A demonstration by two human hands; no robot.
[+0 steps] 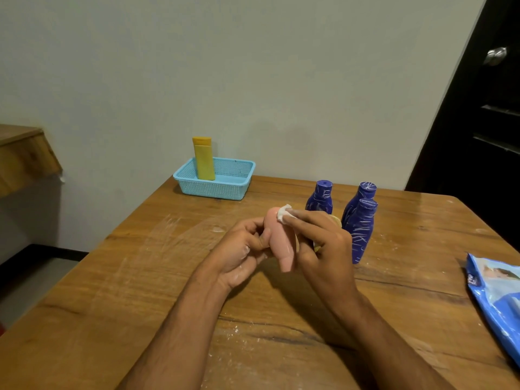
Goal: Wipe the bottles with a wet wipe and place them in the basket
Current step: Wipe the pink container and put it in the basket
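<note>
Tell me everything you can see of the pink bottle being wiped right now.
The pink bottle looks like smooth, slightly glossy plastic, plain pale pink with no label showing. It is held above the wooden table, tilted, narrow end toward the camera and broad end away. The left hand grips its side. The right hand presses a white wet wipe against the far end. It touches nothing else; the blue bottles stand behind it.

One head camera looks forward and down from the near side of the counter [140, 277], close above it, facing the far wall [253, 80].
</note>
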